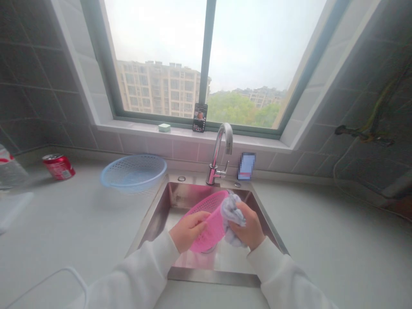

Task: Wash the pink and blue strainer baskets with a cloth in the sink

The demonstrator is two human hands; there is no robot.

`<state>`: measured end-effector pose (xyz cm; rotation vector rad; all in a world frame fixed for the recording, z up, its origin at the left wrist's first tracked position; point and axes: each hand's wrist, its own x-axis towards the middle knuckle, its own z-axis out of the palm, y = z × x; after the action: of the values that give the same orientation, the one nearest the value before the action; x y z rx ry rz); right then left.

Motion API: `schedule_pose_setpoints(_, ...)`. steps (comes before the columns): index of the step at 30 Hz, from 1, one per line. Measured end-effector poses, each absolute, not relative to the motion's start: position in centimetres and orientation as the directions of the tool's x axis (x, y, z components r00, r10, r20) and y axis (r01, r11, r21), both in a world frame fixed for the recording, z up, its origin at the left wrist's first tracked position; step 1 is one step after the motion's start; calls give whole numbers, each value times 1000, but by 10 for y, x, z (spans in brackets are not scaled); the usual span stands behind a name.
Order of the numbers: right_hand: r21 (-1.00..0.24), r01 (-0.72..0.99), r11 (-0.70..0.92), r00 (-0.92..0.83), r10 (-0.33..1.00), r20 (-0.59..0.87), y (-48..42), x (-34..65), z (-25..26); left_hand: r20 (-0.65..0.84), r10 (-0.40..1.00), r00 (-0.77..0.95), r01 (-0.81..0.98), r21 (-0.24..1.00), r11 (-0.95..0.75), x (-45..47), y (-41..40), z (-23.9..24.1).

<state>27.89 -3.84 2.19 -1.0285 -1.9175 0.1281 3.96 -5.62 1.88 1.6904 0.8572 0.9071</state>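
A pink plastic basket with a perforated wall (209,231) is held tilted over the steel sink (214,277). My left hand (189,231) grips its near rim, thumb on the inside. In my right hand (249,226) is a bunched grey-white cloth (232,210), pressed against the basket's right edge. The fingers of the right hand are partly hidden behind the cloth. Above the back of the sink rises a chrome faucet (222,148); I cannot tell whether any water comes from it.
On the left counter stand a blue plastic basket (135,171), a red drink can (59,166) and a clear bottle (11,169). A phone (200,117) and a green-white block (164,127) rest on the windowsill. Right of the faucet leans a blurred-out upright item (246,166).
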Motion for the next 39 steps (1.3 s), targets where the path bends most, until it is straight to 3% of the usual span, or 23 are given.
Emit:
schedule_pose_setpoints(3,-514,672,533,-92,749,657,-28,293,23,31,875,483,169,977,-128,40,-57,19)
schedule_pose_setpoints(5,-500,673,546,-121,747,654,-33,287,25,-2,889,458,199,975,-100,42,-60,21)
schedule_pose_setpoints(9,-366,592,718,-421,663,619,-61,252,27,78,933,351,216,963,-161,47,-62,24)
schedule_pose_setpoints(12,-319,521,791,-560,600,572,-68,242,26,179,924,338,125,965,-233,47,-60,21)
schedule_pose_setpoints(14,-373,542,753,-491,644,587,-60,250,26,202,909,365,70,967,-244,46,-59,17)
schedule_pose_setpoints(17,-480,633,608,-256,749,611,-43,268,28,119,916,384,57,987,-152,46,-59,12)
schedule_pose_setpoints(19,-482,675,559,-183,759,624,-42,270,30,92,916,389,38,993,-116,47,-60,11)
schedule_pose_setpoints(25,-304,511,804,-591,585,555,-69,243,31,252,880,403,12,960,-280,51,-59,15)
schedule_pose_setpoints(27,-361,543,758,-523,641,562,-62,250,30,242,873,423,20,961,-277,49,-60,16)
schedule_pose_setpoints(29,-470,614,634,-315,743,591,-48,266,29,193,881,431,9,976,-218,48,-62,16)
schedule_pose_setpoints(32,-501,696,514,-122,772,623,-35,282,30,150,880,451,10,985,-173,47,-66,17)
schedule_pose_setpoints(35,-370,693,619,-271,700,661,-51,267,31,203,867,456,13,972,-234,48,-65,18)
schedule_pose_setpoints(37,-256,597,760,-507,605,615,-67,248,32,256,863,435,14,957,-290,48,-63,18)
schedule_pose_setpoints(39,-198,557,806,-600,556,576,-74,239,32,298,857,420,14,942,-335,48,-60,18)
